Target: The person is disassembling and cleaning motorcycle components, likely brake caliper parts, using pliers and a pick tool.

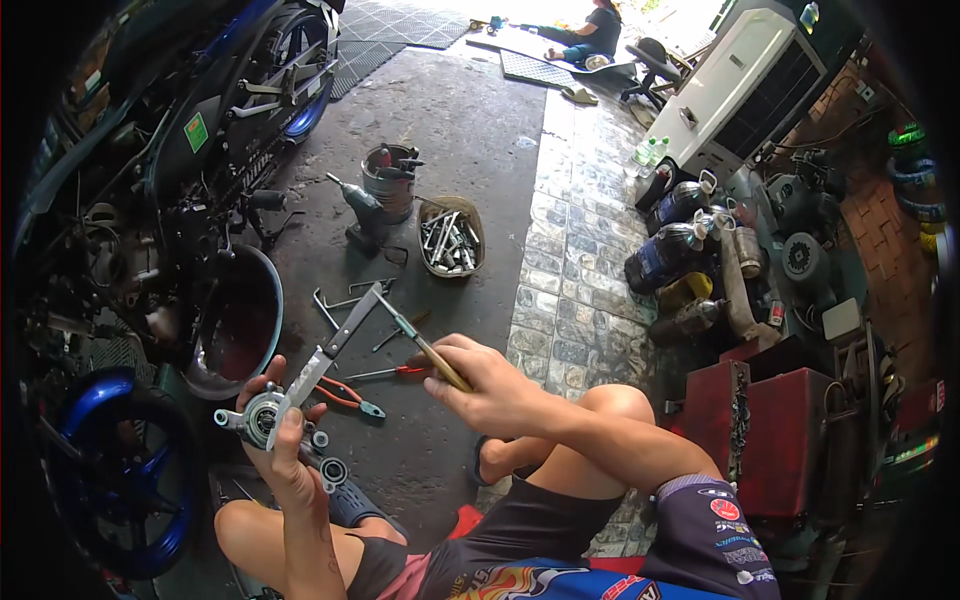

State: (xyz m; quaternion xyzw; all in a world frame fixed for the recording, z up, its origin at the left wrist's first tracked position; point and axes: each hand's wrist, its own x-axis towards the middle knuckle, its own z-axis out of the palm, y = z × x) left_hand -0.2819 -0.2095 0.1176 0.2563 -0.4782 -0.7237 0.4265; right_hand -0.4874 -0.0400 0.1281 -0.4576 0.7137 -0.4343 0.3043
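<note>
My left hand (292,450) is closed around a grey cast metal part (262,418) with a round bearing-like opening and small tubular ends. The same hand's thumb presses a knife (345,330) against it, the blade lying over the part and the dark handle pointing up and away. In my right hand (480,380) is a slim tool with a wooden handle (446,368), a teal collar and a narrow pale end. That end is close to the knife's handle; whether they touch I cannot tell. Below the knife, orange-handled pliers (350,398) lie on the floor.
A red-handled screwdriver (400,370) and hex keys (325,312) lie beyond my hands. Further off stand a basket (478,262) of sockets, a drill (360,205) and a dark tub (390,180). A motorcycle (200,150) and basin (278,310) are left, red boxes (780,425) right.
</note>
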